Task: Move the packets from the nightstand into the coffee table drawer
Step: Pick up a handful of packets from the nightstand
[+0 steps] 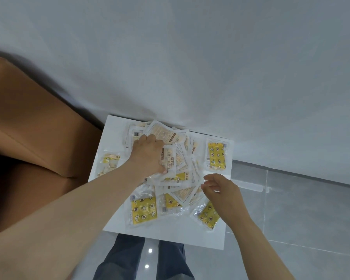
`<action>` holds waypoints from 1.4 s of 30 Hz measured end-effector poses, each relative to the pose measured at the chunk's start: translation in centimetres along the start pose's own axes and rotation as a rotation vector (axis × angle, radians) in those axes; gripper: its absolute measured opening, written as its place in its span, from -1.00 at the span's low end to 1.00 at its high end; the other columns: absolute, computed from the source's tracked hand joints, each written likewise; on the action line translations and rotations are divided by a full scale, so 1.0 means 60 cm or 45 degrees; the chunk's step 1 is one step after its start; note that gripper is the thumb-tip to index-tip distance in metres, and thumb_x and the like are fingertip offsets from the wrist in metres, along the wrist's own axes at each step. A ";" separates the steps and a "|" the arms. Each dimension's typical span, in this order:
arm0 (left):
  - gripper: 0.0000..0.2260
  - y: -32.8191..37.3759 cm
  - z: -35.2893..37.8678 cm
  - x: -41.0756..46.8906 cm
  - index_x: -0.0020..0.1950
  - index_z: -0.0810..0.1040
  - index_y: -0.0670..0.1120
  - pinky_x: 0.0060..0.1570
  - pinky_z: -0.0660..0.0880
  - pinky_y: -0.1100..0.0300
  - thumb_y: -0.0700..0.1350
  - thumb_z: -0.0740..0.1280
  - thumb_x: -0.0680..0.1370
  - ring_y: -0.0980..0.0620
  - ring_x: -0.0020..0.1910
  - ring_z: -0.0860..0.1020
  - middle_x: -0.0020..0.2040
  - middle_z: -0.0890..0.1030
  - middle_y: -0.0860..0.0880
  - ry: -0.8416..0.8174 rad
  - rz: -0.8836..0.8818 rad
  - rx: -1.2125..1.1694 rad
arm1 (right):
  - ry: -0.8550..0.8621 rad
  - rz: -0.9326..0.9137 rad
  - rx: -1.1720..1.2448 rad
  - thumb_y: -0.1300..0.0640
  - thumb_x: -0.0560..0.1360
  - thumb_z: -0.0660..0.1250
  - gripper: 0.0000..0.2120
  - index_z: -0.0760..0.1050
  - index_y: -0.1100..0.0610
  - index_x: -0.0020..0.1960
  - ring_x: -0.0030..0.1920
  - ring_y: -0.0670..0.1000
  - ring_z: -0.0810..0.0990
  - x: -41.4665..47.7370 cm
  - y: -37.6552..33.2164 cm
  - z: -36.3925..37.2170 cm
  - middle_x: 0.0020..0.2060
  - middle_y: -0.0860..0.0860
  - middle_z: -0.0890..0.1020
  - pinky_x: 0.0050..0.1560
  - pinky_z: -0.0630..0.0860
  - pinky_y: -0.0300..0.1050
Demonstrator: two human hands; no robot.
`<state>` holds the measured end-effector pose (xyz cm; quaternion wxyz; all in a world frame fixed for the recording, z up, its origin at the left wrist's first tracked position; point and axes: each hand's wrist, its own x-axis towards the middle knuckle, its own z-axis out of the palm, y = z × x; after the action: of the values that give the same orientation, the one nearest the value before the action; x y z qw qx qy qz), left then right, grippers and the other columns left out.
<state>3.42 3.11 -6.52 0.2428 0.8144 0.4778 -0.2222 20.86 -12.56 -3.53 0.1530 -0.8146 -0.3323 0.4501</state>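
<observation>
Yellow-and-white packets (182, 158) are lying heaped on the table (170, 235), left hand (148, 154) fingers clamping a bunch, right hand (220, 190) hovering at 4 o'clock, fingers loosely apart.

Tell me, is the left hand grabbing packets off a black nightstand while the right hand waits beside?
No: the head view shows a white nightstand, not black. The left hand does grip packets from the pile, and the right hand waits beside it, empty.
</observation>
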 end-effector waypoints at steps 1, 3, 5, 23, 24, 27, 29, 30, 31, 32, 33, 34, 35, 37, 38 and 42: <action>-0.26 0.000 -0.002 0.001 0.30 0.37 -0.09 0.22 0.36 0.03 0.23 0.51 0.26 -0.11 0.22 0.33 0.21 0.39 -0.08 -0.010 -0.016 -0.010 | -0.003 -0.001 -0.004 0.06 0.50 0.35 -0.78 0.51 0.01 0.14 -0.01 -0.13 0.58 0.001 0.000 0.001 -0.03 -0.10 0.63 0.02 0.45 -0.27; -0.24 -0.001 -0.004 0.003 0.29 0.37 -0.09 0.20 0.37 0.03 0.21 0.54 0.23 -0.10 0.23 0.30 0.20 0.37 -0.08 -0.016 -0.050 -0.074 | -0.010 -0.010 -0.019 0.07 0.51 0.34 -0.78 0.51 0.01 0.15 0.00 -0.12 0.57 0.003 -0.002 0.003 -0.03 -0.10 0.63 0.05 0.45 -0.25; -0.22 -0.003 -0.002 0.004 0.30 0.36 -0.09 0.19 0.37 0.03 0.21 0.55 0.22 -0.10 0.25 0.29 0.21 0.36 -0.08 -0.015 -0.069 -0.115 | -0.014 -0.015 -0.010 0.07 0.51 0.34 -0.79 0.51 0.02 0.15 0.00 -0.13 0.57 0.006 -0.005 0.003 -0.03 -0.10 0.63 0.03 0.43 -0.27; -0.62 -0.044 -0.011 -0.044 -0.10 0.46 0.01 -0.22 0.47 0.20 0.10 0.54 0.25 0.04 -0.08 0.55 -0.11 0.56 0.10 0.058 -0.201 -0.428 | -0.028 0.058 -0.018 0.01 0.49 0.38 -0.59 0.40 0.03 0.30 0.04 -0.05 0.53 0.022 -0.039 0.031 0.10 -0.07 0.55 0.11 0.50 -0.11; -0.64 -0.050 -0.010 -0.054 -0.14 0.46 -0.01 -0.25 0.49 0.19 0.09 0.54 0.25 0.04 -0.12 0.55 -0.15 0.57 0.10 0.074 -0.227 -0.477 | -0.019 0.074 -0.025 -0.02 0.47 0.39 -0.51 0.36 0.04 0.35 0.09 -0.02 0.53 0.024 -0.042 0.035 0.15 -0.05 0.53 0.13 0.49 -0.08; -0.69 -0.068 -0.004 -0.087 -0.11 0.49 0.01 -0.24 0.54 0.16 0.07 0.52 0.29 0.07 -0.13 0.58 -0.12 0.61 0.11 0.112 -0.260 -0.593 | -0.011 0.112 -0.098 -0.11 0.41 0.44 -0.30 0.24 0.06 0.44 0.19 0.04 0.49 0.032 -0.052 0.044 0.25 0.00 0.44 0.14 0.50 -0.03; -0.70 -0.078 0.002 -0.105 -0.10 0.49 0.00 -0.22 0.54 0.14 0.08 0.51 0.31 0.09 -0.14 0.58 -0.12 0.62 0.11 0.129 -0.281 -0.617 | -0.021 0.123 -0.114 -0.11 0.40 0.45 -0.31 0.27 0.09 0.41 0.09 0.01 0.51 0.036 -0.062 0.049 0.15 0.00 0.46 0.00 0.47 -0.12; -0.68 -0.083 0.007 -0.112 -0.09 0.51 -0.01 -0.20 0.55 0.12 0.09 0.51 0.31 0.08 -0.14 0.58 -0.13 0.62 0.10 0.130 -0.300 -0.622 | -0.018 0.130 -0.120 -0.10 0.39 0.46 -0.34 0.32 0.10 0.38 0.03 0.00 0.50 0.038 -0.065 0.051 0.09 -0.01 0.47 -0.06 0.43 -0.16; -0.65 -0.087 0.012 -0.118 -0.07 0.52 -0.03 -0.16 0.55 0.10 0.11 0.51 0.30 0.05 -0.12 0.59 -0.12 0.62 0.08 0.134 -0.322 -0.626 | -0.010 0.139 -0.126 -0.11 0.38 0.47 -0.38 0.37 0.10 0.33 -0.02 -0.01 0.51 0.041 -0.067 0.055 0.05 -0.01 0.48 -0.10 0.41 -0.18; -0.61 -0.090 0.017 -0.123 -0.02 0.52 -0.05 -0.11 0.54 0.10 0.13 0.50 0.30 0.02 -0.09 0.59 -0.10 0.62 0.07 0.141 -0.346 -0.634 | -0.006 0.150 -0.136 -0.12 0.35 0.48 -0.43 0.42 0.10 0.26 -0.06 -0.01 0.52 0.044 -0.066 0.059 0.03 -0.01 0.50 -0.15 0.41 -0.20; -0.59 -0.093 0.022 -0.128 0.02 0.53 -0.05 -0.08 0.52 0.12 0.14 0.50 0.30 0.01 -0.06 0.59 -0.07 0.62 0.07 0.152 -0.369 -0.651 | -0.007 0.164 -0.152 -0.14 0.33 0.49 -0.49 0.47 0.09 0.16 -0.11 -0.02 0.52 0.047 -0.065 0.065 -0.01 0.00 0.52 -0.22 0.40 -0.22; -0.59 -0.095 0.025 -0.132 0.02 0.53 -0.03 -0.09 0.51 0.14 0.14 0.49 0.30 0.03 -0.07 0.59 -0.08 0.63 0.08 0.163 -0.385 -0.675 | -0.016 0.176 -0.166 -0.15 0.31 0.49 -0.55 0.50 0.09 0.05 -0.17 -0.03 0.52 0.050 -0.062 0.070 -0.06 0.01 0.54 -0.28 0.38 -0.23; -0.63 -0.097 0.028 -0.136 -0.01 0.54 -0.01 -0.12 0.51 0.15 0.13 0.49 0.31 0.06 -0.12 0.59 -0.13 0.63 0.10 0.172 -0.391 -0.699 | -0.025 0.187 -0.163 -0.16 0.29 0.50 -0.56 0.50 0.10 -0.02 -0.19 -0.03 0.53 0.052 -0.061 0.075 -0.09 0.01 0.55 -0.32 0.39 -0.22; -0.70 -0.099 0.031 -0.142 -0.06 0.54 0.05 -0.22 0.49 0.21 0.11 0.49 0.31 0.13 -0.21 0.56 -0.21 0.61 0.11 0.176 -0.399 -0.733 | -0.044 0.215 -0.127 -0.15 0.28 0.51 -0.54 0.47 0.12 -0.02 -0.17 -0.01 0.56 0.054 -0.058 0.083 -0.11 0.02 0.57 -0.31 0.45 -0.19; -0.71 -0.101 0.032 -0.144 -0.06 0.54 0.06 -0.24 0.47 0.24 0.11 0.50 0.32 0.13 -0.22 0.56 -0.21 0.61 0.12 0.177 -0.402 -0.746 | -0.052 0.220 -0.105 -0.12 0.30 0.51 -0.53 0.44 0.14 0.01 -0.15 0.00 0.57 0.053 -0.060 0.085 -0.09 0.01 0.57 -0.30 0.45 -0.19; -0.69 -0.104 0.038 -0.146 -0.04 0.54 0.06 -0.21 0.49 0.22 0.13 0.49 0.31 0.11 -0.20 0.56 -0.19 0.61 0.14 0.197 -0.423 -0.772 | -0.043 0.216 0.019 0.00 0.38 0.49 -0.60 0.40 0.13 0.07 -0.20 -0.09 0.53 0.050 -0.066 0.090 -0.10 -0.03 0.56 -0.35 0.38 -0.29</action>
<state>-6.29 -1.51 -4.22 0.3973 0.6310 0.6649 -0.0443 15.88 -7.90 -6.21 0.1150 -0.8310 -0.2613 0.4774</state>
